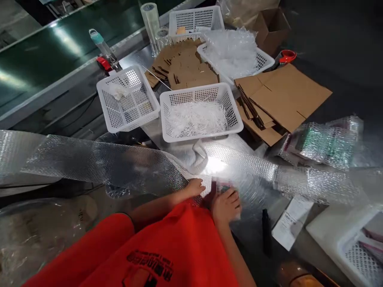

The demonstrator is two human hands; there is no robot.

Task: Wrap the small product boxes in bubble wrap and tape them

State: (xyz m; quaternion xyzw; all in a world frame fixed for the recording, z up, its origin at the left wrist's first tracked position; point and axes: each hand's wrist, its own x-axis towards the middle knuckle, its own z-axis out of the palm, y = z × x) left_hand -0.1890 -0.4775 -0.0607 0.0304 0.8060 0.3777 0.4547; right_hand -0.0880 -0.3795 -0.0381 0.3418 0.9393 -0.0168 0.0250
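A long strip of bubble wrap (98, 159) runs in from the left and reaches my body. My left hand (195, 188) is closed on its edge, close to my shirt. Just to the right, my right hand (227, 204) curls over a flat packet (222, 185) with pink, white and green print; the palm hides most of it. The packet lies against the wrap on the metal table. Past my hands, more bubble wrap (242, 159) stretches to the right, with a folded curl in its middle.
Ahead stand a white basket of shredded filler (201, 137) and another white basket (128, 126). Flat cardboard pieces (290, 93) lie to the right, near wrapped packets (324, 143). A black marker (266, 231) and a paper slip (291, 223) lie at the near right.
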